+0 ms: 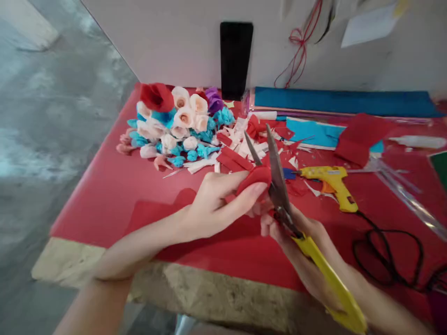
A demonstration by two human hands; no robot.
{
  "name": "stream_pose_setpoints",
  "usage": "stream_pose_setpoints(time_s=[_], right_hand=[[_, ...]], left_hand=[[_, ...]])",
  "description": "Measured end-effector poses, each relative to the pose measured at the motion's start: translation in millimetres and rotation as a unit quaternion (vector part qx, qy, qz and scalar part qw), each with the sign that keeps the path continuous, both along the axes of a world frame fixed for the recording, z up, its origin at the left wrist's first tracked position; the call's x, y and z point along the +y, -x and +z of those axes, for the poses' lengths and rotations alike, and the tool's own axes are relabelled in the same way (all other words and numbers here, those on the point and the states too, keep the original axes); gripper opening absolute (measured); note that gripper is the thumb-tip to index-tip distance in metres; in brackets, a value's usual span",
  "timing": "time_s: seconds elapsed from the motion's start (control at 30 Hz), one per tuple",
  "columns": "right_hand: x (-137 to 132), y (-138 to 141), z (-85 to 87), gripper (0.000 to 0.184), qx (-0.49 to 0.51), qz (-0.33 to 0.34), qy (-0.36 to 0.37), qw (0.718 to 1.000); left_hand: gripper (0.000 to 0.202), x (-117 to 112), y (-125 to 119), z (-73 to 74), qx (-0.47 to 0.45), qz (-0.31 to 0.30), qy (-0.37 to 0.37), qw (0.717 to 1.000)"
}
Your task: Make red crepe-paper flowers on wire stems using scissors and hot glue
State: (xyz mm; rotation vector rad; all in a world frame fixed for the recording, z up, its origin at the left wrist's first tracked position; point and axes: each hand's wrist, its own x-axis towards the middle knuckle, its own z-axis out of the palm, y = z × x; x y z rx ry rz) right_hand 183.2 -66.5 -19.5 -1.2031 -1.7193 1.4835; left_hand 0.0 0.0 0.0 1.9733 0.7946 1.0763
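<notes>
My left hand (218,200) pinches a folded piece of red crepe paper (254,177) between thumb and fingers above the table. My right hand (303,242) grips yellow-handled scissors (279,186). Their blades are parted and point away from me, right beside the red paper. The long yellow handle runs back along my right forearm.
A pile of paper flowers (174,121) in white, red, blue and purple lies at the back left. Paper scraps (237,149), a yellow glue gun (331,181) with black cord (387,256), blue paper sheets (335,102) and a black phone (235,58) against the wall surround the red-covered table (104,195).
</notes>
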Motion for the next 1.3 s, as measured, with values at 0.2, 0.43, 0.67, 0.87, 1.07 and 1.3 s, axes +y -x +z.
stream_pose_setpoints(time_s=[0.2, 0.43, 0.67, 0.87, 1.07, 1.3], right_hand=[[0.2, 0.0, -0.6, 0.021, -0.011, -0.008, -0.003, 1.0], [-0.2, -1.6, 0.1, 0.016, -0.028, 0.002, -0.018, 0.999], [1.9, 2.4, 2.9, 0.008, -0.026, 0.006, -0.016, 1.0], [2.0, 6.0, 0.2, 0.011, -0.008, 0.001, -0.033, 0.999], [0.2, 5.1, -0.8, 0.012, -0.01, -0.005, -0.032, 0.999], [-1.4, 5.5, -1.4, 0.013, -0.01, 0.001, -0.028, 1.0]], left_hand=[[0.03, -1.5, 1.5, 4.4, -0.034, -0.006, 0.035, 0.999], [0.03, -1.3, 2.3, 6.2, -0.026, -0.015, 0.013, 0.999], [0.03, 0.5, 2.0, 6.2, -0.027, -0.019, -0.01, 0.999], [0.03, 0.1, 1.1, 4.0, -0.032, -0.018, 0.007, 0.999], [0.029, -1.0, 2.6, 2.5, -0.039, -0.026, 0.002, 0.999], [0.03, -1.6, 1.9, 1.0, -0.042, -0.033, 0.0, 0.999]])
